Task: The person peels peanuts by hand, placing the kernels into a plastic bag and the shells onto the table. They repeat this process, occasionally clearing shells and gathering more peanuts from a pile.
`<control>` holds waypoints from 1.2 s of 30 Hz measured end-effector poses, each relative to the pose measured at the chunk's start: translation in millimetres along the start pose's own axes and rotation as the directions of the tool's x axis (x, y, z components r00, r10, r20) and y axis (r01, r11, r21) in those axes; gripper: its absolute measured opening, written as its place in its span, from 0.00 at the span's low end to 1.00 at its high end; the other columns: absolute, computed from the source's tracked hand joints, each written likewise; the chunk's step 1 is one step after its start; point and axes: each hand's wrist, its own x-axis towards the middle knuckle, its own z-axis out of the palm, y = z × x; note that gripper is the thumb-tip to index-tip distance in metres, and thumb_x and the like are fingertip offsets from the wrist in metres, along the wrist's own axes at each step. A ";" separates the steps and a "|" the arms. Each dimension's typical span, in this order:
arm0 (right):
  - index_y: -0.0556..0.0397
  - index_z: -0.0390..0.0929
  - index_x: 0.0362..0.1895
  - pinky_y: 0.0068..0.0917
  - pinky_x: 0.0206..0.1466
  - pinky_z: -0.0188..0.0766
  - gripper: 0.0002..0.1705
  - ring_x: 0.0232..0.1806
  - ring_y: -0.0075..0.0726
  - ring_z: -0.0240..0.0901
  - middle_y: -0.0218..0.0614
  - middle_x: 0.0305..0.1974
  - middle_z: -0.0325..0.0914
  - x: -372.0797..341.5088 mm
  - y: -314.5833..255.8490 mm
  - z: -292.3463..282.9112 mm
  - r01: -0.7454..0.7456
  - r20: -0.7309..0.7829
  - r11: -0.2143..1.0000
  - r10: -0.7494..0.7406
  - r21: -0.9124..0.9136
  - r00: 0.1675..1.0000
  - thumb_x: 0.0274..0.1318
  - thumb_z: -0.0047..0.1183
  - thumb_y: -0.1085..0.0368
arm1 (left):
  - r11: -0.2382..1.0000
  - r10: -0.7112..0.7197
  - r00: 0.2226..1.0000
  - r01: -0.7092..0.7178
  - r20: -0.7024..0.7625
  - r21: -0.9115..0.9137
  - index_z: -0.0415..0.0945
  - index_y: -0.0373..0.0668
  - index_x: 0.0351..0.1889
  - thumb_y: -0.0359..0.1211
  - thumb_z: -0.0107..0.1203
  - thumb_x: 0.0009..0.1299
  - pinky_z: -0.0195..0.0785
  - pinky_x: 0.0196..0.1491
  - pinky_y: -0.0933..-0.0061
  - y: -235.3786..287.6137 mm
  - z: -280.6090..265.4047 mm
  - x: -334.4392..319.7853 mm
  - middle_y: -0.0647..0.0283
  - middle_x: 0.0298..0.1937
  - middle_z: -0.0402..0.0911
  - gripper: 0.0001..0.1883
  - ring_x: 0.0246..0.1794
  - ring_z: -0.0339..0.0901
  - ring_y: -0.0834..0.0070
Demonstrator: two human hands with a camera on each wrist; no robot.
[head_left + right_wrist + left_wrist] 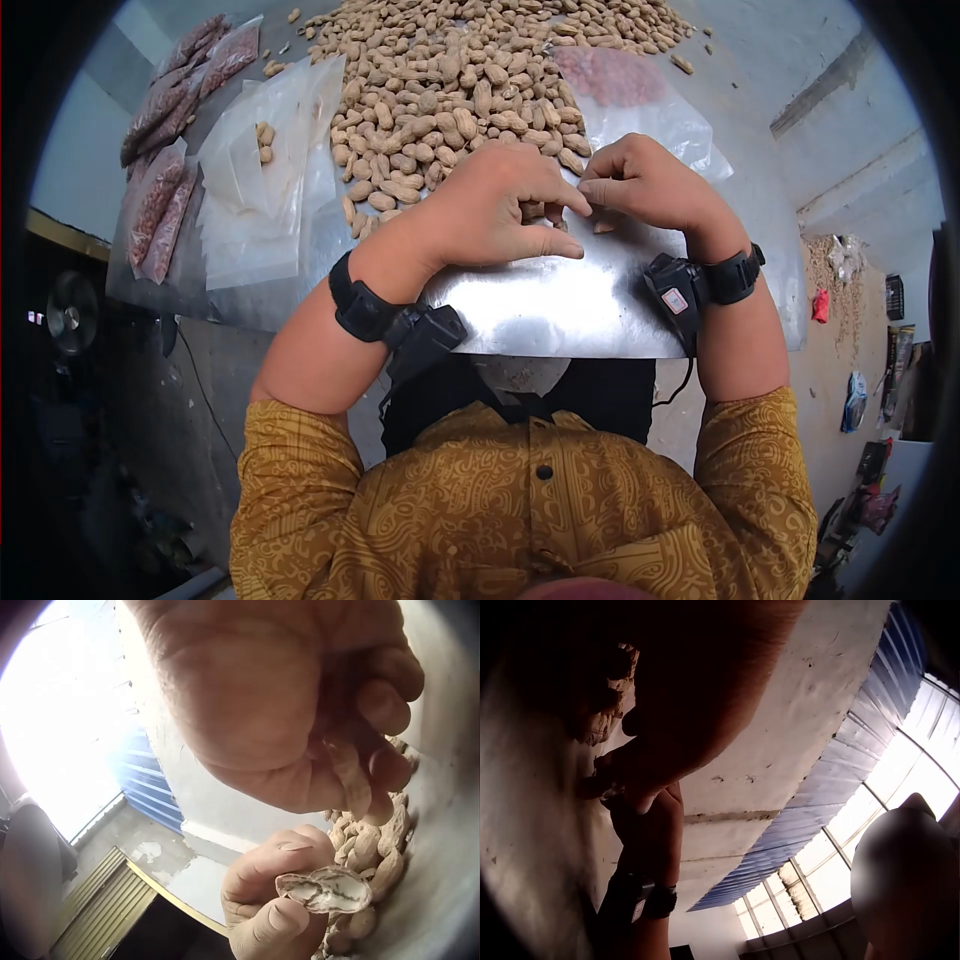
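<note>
In the head view the left hand (500, 205) and right hand (645, 185) nearly meet over the metal table, just below a heap of unshelled peanuts (455, 125). The right wrist view shows the left hand (274, 889) pinching an opened peanut shell (326, 891), its pale hollow inside facing the camera. Above it, the right hand (277, 712) has curled fingers around a tan, elongated piece (349, 776) that looks like peanut shell. The left wrist view is dark; both hands show there close together, their contents unclear.
A clear bag with pink kernels (610, 78) lies beyond the right hand. Flat plastic bags (255, 240), with a few peanuts on them, lie left of the heap. Filled bags of reddish kernels (160, 215) line the table's left side. The table's front edge (560, 354) is near the torso.
</note>
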 end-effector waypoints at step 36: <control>0.60 0.78 0.37 0.19 0.38 0.72 0.10 0.32 0.21 0.74 0.32 0.30 0.79 3.5 -3.6 22.2 0.485 -0.379 0.848 -0.386 0.213 0.841 0.50 0.56 0.69 | 0.865 -0.450 0.847 0.336 -0.281 -0.372 0.79 0.35 0.34 0.29 0.58 0.60 0.69 0.33 0.78 2.7 6.2 2.7 0.61 0.29 0.78 0.07 0.28 0.76 0.77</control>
